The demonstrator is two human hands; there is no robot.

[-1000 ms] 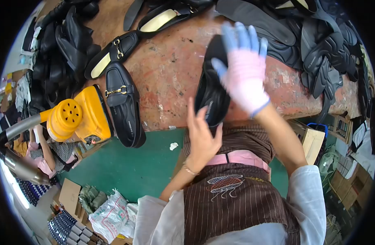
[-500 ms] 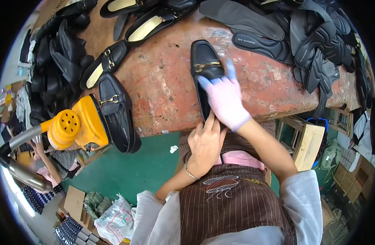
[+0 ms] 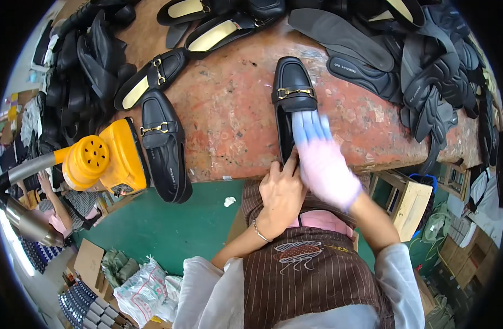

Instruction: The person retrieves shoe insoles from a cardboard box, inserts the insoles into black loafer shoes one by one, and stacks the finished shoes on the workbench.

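Observation:
A black loafer with a gold metal bit lies toe-away near the bench's front edge. My left hand, bare with a bracelet at the wrist, is at its heel end, fingers bent against the shoe. My right hand wears a white-pink glove with blue fingertips; its fingers are stretched out flat and reach into the shoe opening, hiding most of the insole. To the left, another black loafer with an insole inside rests beside a yellow lamp-like device.
The reddish worn bench bears more loafers at the back left and a heap of dark insoles at the right. A wooden crate stands below the right edge. Another person's arm shows at far left.
The loafer between my hands first turned upright, its gold bit coming into view. My right hand has moved down from above the toe, and its fingers are now inside the opening.

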